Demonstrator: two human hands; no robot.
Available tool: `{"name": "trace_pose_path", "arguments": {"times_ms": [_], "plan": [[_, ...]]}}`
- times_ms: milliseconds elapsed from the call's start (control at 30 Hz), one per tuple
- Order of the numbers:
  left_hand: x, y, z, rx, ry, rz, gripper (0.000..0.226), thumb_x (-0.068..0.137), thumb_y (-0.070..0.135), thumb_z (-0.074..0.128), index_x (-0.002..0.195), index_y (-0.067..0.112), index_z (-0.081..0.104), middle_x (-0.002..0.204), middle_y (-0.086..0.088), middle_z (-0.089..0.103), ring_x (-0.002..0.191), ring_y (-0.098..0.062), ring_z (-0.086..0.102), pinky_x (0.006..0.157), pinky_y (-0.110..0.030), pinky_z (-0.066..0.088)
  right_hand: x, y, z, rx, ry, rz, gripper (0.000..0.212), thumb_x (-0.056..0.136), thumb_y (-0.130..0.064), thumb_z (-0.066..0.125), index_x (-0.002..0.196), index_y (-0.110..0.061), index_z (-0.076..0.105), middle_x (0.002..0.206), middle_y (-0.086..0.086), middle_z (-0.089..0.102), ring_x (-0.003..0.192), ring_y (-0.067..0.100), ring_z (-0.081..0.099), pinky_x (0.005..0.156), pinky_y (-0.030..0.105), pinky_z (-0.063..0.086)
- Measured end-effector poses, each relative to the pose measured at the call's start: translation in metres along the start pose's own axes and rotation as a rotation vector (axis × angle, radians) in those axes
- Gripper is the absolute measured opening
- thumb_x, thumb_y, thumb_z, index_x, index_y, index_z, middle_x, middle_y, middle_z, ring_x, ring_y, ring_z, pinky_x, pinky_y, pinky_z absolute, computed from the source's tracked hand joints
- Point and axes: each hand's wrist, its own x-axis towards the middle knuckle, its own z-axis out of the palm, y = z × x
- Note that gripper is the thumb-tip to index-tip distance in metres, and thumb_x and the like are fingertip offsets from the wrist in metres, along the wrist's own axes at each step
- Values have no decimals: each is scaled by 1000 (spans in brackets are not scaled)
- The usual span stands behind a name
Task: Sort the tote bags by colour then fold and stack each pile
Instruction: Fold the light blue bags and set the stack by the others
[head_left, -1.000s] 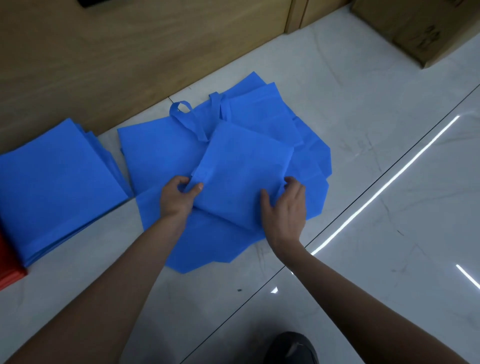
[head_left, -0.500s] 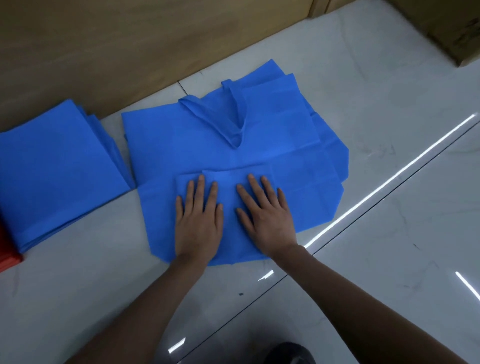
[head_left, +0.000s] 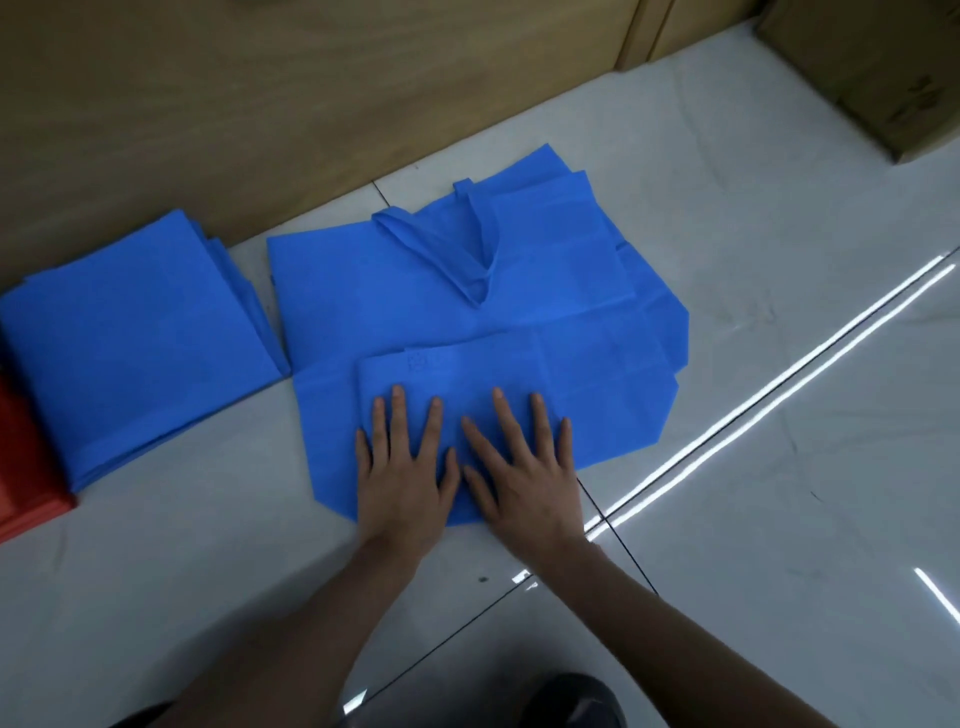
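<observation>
I saw the left hand (head_left: 405, 470) and right hand (head_left: 527, 480), fingers (head_left: 399, 413) straight and spread apart, pressing the folded blue tote bag (head_left: 467, 366) on the floor (head_left: 753, 467).

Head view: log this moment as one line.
left hand: flat on folded blue bag | right hand: flat beside it | blue stack: at left

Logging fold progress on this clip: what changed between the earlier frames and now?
The folded blue bag was gripped by its edges a second ago; both hands let go, and it now lies flat on the loose blue bags. The left hand and right hand press it with straight fingers. The folded blue stack and the red item stayed put.
</observation>
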Motion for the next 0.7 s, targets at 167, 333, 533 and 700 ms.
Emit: {"name": "trace_pose_path", "arguments": {"times_ms": [167,333,533,700], "plan": [[-1,-2,-2,-131,72,20,52,91,39,39,139,19,44,150,-23,25,136,-39,26,106,-52,29,-16,9,12,-9,-41,18,53,94,-56,29,145,-38,30,155,0,24,143,31,16,111,52,16],[-21,-12,-23,-761,123,-229,34,88,16,63,121,22,57,135,-13,40,127,-16,38,106,-13,21,-16,11,9,11,-121,4,52,97,-54,19,147,-38,23,156,-1,21,144,31,12,114,53,13],[-16,-17,-56,-1174,-125,-215,32,89,0,57,106,28,57,117,14,55,103,22,46,93,-3,34,-10,12,-9,339,-155,70,51,97,-49,19,145,-36,30,154,-13,12,144,19,6,117,47,12],[-20,-36,-88,-1383,-108,-262,35,88,0,58,100,32,66,117,16,59,112,0,53,98,-24,41,11,1,-61,981,29,497,59,95,-41,49,146,-25,25,151,-8,23,137,11,26,107,25,27]]}}
